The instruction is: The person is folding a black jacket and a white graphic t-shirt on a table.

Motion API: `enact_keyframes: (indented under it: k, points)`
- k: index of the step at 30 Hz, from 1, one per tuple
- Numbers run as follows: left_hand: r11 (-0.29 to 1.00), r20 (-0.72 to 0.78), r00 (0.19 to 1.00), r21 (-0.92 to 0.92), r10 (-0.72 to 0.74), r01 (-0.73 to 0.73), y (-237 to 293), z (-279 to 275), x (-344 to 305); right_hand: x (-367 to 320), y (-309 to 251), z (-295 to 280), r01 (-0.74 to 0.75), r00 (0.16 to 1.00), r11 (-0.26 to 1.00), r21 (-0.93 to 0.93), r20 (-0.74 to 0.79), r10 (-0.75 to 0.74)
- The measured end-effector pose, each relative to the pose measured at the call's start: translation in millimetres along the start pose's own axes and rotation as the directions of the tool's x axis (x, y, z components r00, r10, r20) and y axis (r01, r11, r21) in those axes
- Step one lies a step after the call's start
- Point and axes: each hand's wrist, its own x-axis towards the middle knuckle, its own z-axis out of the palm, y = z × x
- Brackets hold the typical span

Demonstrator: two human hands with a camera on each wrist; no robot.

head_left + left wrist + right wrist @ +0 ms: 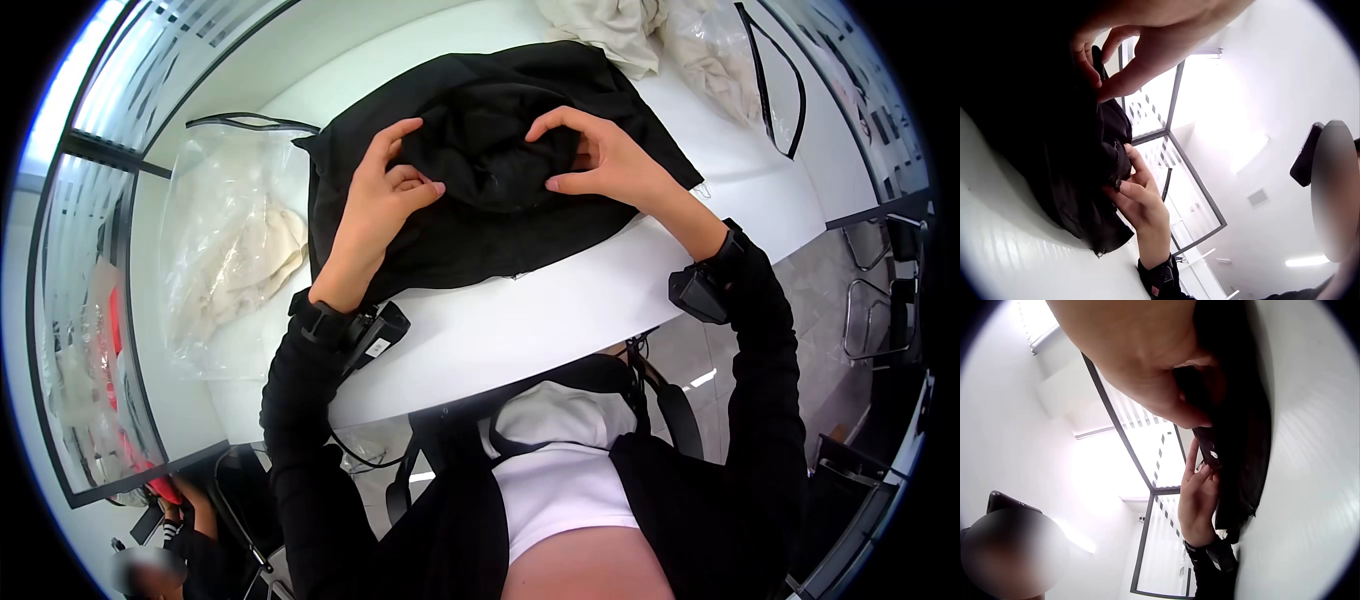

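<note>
A large black cloth [400, 250] lies spread over the white table, its middle bunched into a rounded heap of folds [500, 150]. At the heap's left side my left hand [385, 190] grips the folds, index finger and thumb curved round them. My right hand [605, 160] holds the opposite side with bent fingers and thumb. In the left wrist view the right hand [1144, 209] pinches a raised dark fold. From the right wrist the left hand [1197, 503] shows beyond the cloth, its fingertips at the edge. Parts of the fingers are hidden in the folds.
On the left of the white table [480, 320] lies a clear plastic bag [235, 250] with cream cloth inside. Cream fabric [605, 25] and another clear bag [715, 65] lie at the back right. A framed glass partition [95, 300] stands left; another person [190, 530] is at lower left.
</note>
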Motion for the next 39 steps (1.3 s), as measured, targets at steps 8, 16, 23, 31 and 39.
enact_keyframes:
  k: [8, 16, 23, 31, 39]
  points:
    - [0.973, -0.005, 0.996, 0.214, -0.086, 0.085, 4.5, -0.6, 1.8, 2.2, 6.1, -2.1, -0.007, 0.999, 1.000, 0.024, -0.050, 0.008]
    - [0.988, 0.022, 1.000, -0.157, -0.009, 0.012, -5.4, -7.9, 5.2, 3.7, 13.5, -2.8, -0.060, 0.988, 0.974, 0.219, -0.123, 0.088]
    - [0.886, 0.127, 0.991, -0.464, 0.051, 0.014, 9.6, -2.8, 1.7, 4.9, 21.3, -11.3, -0.046, 0.981, 0.854, 0.519, -0.138, 0.137]
    - [0.862, 0.102, 0.992, -0.494, -0.068, 0.110, 3.0, -6.4, 6.0, 7.0, 17.4, -17.9, -0.132, 0.982, 0.673, 0.728, 0.004, 0.188]
    - [0.951, 0.077, 0.997, -0.306, -0.030, 0.053, -6.4, -7.5, 9.6, 6.5, 11.6, -7.9, -0.073, 0.963, 0.742, 0.666, -0.145, 0.225]
